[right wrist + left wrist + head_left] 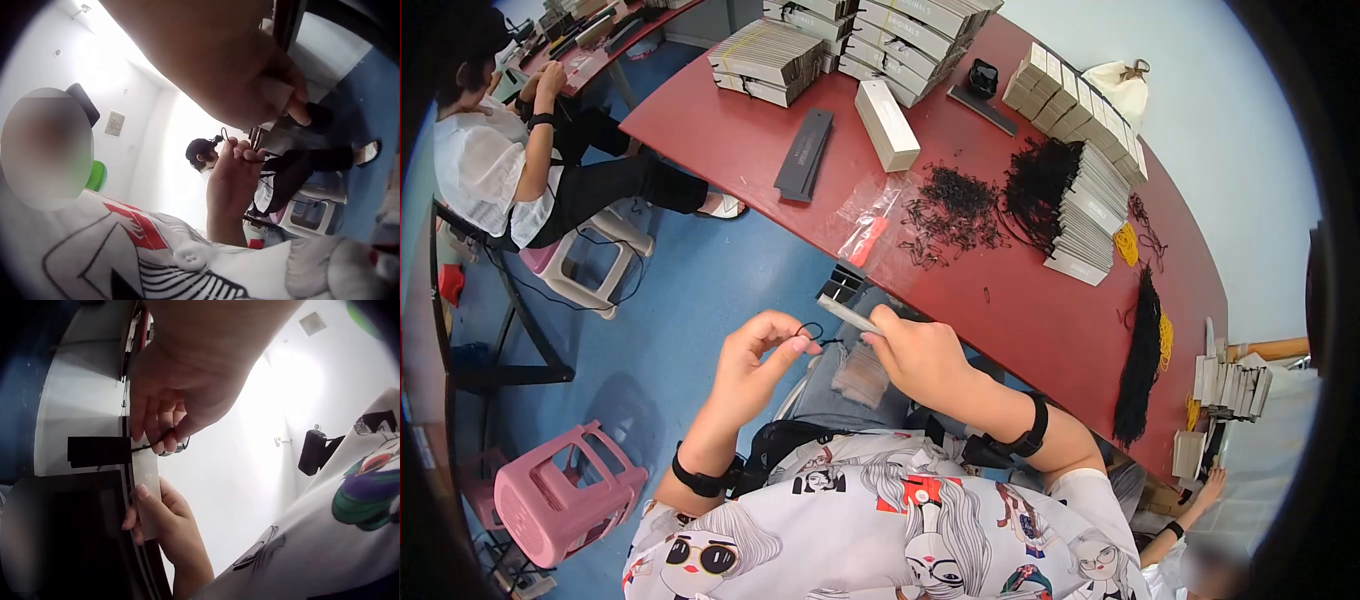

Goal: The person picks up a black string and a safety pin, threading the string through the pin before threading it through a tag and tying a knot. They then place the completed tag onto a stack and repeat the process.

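Observation:
In the head view my left hand pinches a thin black cord bent into a small loop, between thumb and fingertips. My right hand grips a narrow pale card by its near end, thumb along one face. The left wrist view shows faint print on this card, with the cord running across its upper end to the left fingertips. Beside that end is a flat black piece. Both hands are above the lap, just off the table's front edge.
The red table bears a heap of small black pins, a row of cards with black cords, stacked cards, dark grey tags and a white box. A pink stool and a seated person are left.

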Demonstrator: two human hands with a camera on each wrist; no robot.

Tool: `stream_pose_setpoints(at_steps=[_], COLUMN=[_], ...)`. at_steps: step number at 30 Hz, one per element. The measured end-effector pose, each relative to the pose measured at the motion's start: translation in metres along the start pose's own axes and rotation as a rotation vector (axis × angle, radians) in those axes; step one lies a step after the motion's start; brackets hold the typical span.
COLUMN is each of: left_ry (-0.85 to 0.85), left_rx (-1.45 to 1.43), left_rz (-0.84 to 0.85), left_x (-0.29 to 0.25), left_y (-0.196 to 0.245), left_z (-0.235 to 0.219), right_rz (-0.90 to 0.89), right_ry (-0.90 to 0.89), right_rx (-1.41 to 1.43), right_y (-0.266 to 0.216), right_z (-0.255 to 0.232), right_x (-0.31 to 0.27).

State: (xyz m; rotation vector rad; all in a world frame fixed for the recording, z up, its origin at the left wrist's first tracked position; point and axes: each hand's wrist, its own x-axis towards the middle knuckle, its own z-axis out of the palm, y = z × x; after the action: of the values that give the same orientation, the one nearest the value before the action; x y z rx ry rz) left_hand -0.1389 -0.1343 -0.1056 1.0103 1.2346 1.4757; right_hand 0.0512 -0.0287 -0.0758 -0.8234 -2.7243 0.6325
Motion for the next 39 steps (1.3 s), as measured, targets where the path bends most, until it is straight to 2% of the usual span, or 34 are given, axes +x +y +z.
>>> stream_pose_setpoints(at_steps=[7, 13, 17, 19, 20, 22, 24, 26, 27, 29, 32, 35, 37, 39], left_ry=[-0.039, -0.044, -0.033, -0.043, -0.044, -0.07, -0.08, -0.1, -0.099, -0.066, -0.062, -0.09, -0.11, -0.131], left_rx=[0.105, 0.151, 0.223, 0.015, 0.015, -0.244, -0.318, -0.405, -0.405, -0.173, -0.099, -0.068, -0.094, -0.119], left_rz=[-0.031, -0.082, -0.126, -0.078, -0.078, -0.234, -0.214, -0.28, -0.282, -0.239, -0.153, -0.081, -0.098, -0.113], left_x=[0.017, 0.025, 0.042, 0.054, 0.056, 0.059, 0.058, 0.056, 0.056, 0.054, 0.05, 0.044, 0.039, 0.036], left_y=[0.001, -0.002, -0.019, -0.03, -0.03, -0.024, -0.03, -0.036, -0.038, -0.039, -0.041, -0.05, -0.046, -0.046], left_z=[0.008, 0.007, 0.002, -0.002, -0.006, -0.012, -0.009, -0.007, -0.005, -0.001, 0.0, -0.004, -0.001, -0.002], right_rz=[0.054, 0.092, 0.103, 0.137, 0.138, 0.181, 0.175, 0.167, 0.188, 0.206, 0.177, 0.179, 0.198, 0.137], right_ry=[0.056, 0.022, 0.019, 0.042, 0.043, 0.039, 0.056, 0.069, 0.042, 0.011, 0.018, -0.023, -0.162, -0.155], right_rx=[-0.022, -0.046, -0.062, -0.05, -0.05, 0.01, 0.043, 0.076, 0.097, 0.119, 0.172, 0.29, 0.454, 0.406], right_y=[-0.009, -0.005, -0.003, -0.003, -0.002, 0.002, 0.002, 0.003, 0.004, 0.006, 0.01, 0.015, 0.019, 0.019], right_z=[0.001, 0.0, 0.005, 0.005, 0.006, 0.009, 0.012, 0.014, 0.014, 0.016, 0.017, 0.016, 0.016, 0.018], right_x=[0.001, 0.003, 0.005, 0.004, 0.003, 0.002, 0.002, 0.001, 0.002, 0.002, 0.003, 0.004, 0.006, 0.009])
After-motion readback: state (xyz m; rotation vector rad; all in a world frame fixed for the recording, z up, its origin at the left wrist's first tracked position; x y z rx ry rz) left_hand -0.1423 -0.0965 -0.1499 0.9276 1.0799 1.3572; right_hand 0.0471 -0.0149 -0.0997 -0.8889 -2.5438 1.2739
